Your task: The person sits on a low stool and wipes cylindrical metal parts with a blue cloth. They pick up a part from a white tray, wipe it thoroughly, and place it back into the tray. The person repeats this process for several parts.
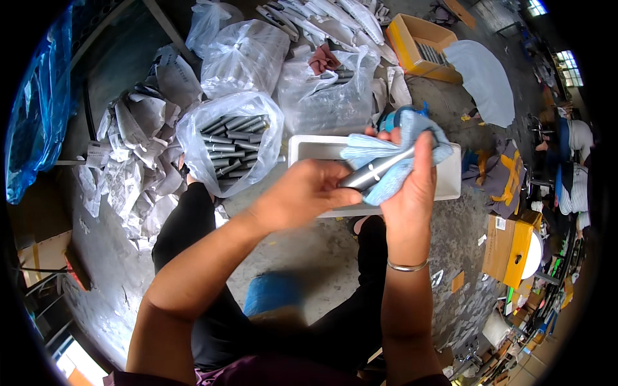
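My left hand (308, 191) grips the near end of a grey metal rod (373, 172). My right hand (409, 186) wraps a light blue cloth (386, 151) around the rod's far end, thumb pressed along the cloth. A thin bangle (407, 266) sits on my right wrist. Both hands hover above a white rectangular tray (450, 177) on the concrete floor. To the left, an open clear plastic bag (232, 141) holds several similar grey rods.
More clear bags of parts (244, 55) and crumpled paper (132, 154) lie at the back left. A yellow cardboard box (421, 45) stands behind, another box (505, 248) at right. A blue sheet (38, 109) hangs far left. Another person (576, 161) sits far right.
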Demonstrator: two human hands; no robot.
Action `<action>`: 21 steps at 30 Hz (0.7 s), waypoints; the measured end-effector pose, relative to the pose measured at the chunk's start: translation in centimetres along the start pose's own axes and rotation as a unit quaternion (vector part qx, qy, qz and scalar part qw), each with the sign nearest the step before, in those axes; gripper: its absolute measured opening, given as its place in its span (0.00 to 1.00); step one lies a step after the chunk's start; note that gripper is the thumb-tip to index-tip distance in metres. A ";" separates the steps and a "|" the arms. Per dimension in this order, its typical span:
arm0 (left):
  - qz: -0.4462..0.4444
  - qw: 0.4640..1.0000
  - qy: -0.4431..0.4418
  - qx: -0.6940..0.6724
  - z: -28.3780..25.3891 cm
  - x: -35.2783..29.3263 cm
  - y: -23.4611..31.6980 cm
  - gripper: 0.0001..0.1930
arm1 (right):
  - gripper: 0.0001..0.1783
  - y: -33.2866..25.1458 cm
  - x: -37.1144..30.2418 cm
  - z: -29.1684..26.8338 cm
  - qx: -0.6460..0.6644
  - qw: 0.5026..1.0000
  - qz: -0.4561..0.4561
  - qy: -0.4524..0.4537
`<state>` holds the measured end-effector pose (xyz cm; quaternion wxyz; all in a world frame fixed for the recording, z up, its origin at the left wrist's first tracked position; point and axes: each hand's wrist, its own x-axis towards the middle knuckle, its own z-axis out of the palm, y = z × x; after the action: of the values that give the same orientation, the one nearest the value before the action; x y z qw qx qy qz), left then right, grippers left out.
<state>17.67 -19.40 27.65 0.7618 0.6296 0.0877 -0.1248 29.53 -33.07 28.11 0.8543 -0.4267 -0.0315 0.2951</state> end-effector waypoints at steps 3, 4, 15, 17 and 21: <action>-0.096 0.963 -0.047 -0.248 0.0 -0.2 0.3 0.17 | 0.28 -1.3 0.5 -0.6 -0.003 1.000 0.003 0.029; -0.093 0.952 -0.056 -0.287 0.4 -0.3 0.0 0.20 | 0.29 -1.2 0.5 -0.4 -0.005 1.000 -0.004 0.029; 0.003 0.973 0.061 -0.223 2.7 0.6 -0.9 0.12 | 0.24 -0.5 0.4 0.2 0.023 0.996 -0.007 0.090; 0.031 0.980 0.097 -0.172 3.2 0.8 -1.1 0.11 | 0.23 -0.1 0.2 0.3 0.017 0.997 -0.013 0.077; 0.073 0.973 0.180 -0.127 3.7 0.6 -1.0 0.10 | 0.18 1.1 -0.4 1.8 -0.015 0.998 0.005 0.063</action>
<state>17.85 -23.27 27.22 0.8142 0.5449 0.1920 0.0586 28.12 -31.50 28.52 0.8464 -0.4576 0.0201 0.2718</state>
